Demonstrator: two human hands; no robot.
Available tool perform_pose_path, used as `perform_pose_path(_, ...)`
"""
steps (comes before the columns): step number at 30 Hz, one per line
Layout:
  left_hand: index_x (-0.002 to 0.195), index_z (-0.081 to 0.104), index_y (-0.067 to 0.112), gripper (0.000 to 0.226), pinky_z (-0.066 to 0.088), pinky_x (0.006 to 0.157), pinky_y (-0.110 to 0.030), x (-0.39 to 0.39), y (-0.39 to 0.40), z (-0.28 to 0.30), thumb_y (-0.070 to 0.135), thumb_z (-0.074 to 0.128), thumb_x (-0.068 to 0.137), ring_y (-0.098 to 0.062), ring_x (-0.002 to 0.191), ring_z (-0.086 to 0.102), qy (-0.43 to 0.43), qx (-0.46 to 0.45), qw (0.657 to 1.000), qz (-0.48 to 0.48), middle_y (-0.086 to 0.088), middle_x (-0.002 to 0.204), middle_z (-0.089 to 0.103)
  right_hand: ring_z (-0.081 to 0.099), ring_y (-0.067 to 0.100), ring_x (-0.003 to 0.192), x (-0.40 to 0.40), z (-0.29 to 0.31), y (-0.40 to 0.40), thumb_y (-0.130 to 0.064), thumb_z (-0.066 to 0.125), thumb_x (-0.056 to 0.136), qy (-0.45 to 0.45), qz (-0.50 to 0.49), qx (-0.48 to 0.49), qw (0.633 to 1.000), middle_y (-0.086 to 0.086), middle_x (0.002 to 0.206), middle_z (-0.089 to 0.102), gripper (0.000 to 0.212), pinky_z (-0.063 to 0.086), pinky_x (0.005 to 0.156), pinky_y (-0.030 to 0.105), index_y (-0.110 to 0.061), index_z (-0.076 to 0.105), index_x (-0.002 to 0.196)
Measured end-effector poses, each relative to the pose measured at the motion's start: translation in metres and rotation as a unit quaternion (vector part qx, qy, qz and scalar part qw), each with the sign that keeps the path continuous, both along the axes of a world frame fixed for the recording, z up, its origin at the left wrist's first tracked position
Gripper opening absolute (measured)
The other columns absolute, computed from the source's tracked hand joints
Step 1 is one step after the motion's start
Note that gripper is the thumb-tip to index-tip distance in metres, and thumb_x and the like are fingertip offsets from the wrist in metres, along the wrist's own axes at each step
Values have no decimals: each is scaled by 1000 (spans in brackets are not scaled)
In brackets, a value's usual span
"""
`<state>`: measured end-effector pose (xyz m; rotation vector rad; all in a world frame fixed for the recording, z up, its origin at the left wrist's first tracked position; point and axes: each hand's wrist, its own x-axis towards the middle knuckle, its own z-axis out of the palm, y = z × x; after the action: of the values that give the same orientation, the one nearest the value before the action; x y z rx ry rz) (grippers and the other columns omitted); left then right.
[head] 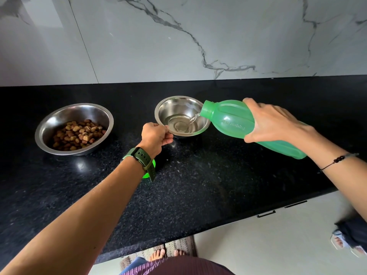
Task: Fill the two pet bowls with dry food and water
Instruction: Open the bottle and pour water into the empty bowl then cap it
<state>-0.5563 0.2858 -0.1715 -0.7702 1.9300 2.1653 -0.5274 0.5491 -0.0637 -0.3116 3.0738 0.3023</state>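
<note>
Two steel bowls stand on a black granite counter [198, 185]. The left bowl [49, 126] holds brown dry kibble [78, 134]. The smaller middle bowl [176, 108] has a little water in its bottom. My right hand [272, 122] grips a green plastic bottle [228, 120], tipped with its open mouth over the bowl's right rim, and a thin stream of water [194, 118] runs into the bowl. My left hand [155, 137] pinches the near-left rim of that bowl.
A green bottle cap [153, 165] lies on the counter, mostly hidden under my left wrist and its dark green watch. A marble wall rises behind the counter. Past the counter's front edge are a rug, my bare feet and another person's sandalled foot [341, 241].
</note>
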Motion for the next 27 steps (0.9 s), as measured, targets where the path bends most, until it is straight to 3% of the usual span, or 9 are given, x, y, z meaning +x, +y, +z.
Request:
perform_pose_path(9, 89, 48, 5, 6, 50, 39, -18, 0, 1, 2, 3, 52, 93, -12, 51, 54, -3, 2, 1000, -1, -8, 65, 56, 51, 30, 77, 2, 1, 0, -42, 74, 57, 0, 0, 5, 1000, 8, 97, 54, 94, 43, 65, 32, -19, 24, 133)
perform_pose_path(13, 91, 49, 4, 4, 50, 38, -17, 0, 1, 2, 3, 52, 92, -6, 37, 54, -5, 0, 1000, -1, -8, 64, 55, 50, 29, 77, 4, 2, 0, -42, 74, 57, -1, 0, 7, 1000, 7, 96, 52, 94, 41, 65, 32, -19, 24, 133)
perform_pose_path(17, 91, 50, 3, 2, 49, 37, -17, 0, 2, 3, 3, 51, 93, -12, 51, 53, -7, 1, 1000, -5, -8, 64, 54, 48, 29, 76, 5, 4, 1, -43, 75, 58, -3, -3, 8, 1000, 4, 92, 47, 93, 40, 65, 32, -19, 24, 132)
perform_pose_path(27, 101, 49, 2, 9, 48, 36, -17, -1, 2, 2, 2, 52, 92, -12, 52, 54, -11, 0, 1000, -1, -8, 65, 55, 51, 30, 76, 6, 6, 0, -43, 74, 58, -4, -1, 13, 1000, 4, 91, 47, 93, 41, 64, 32, -19, 24, 132)
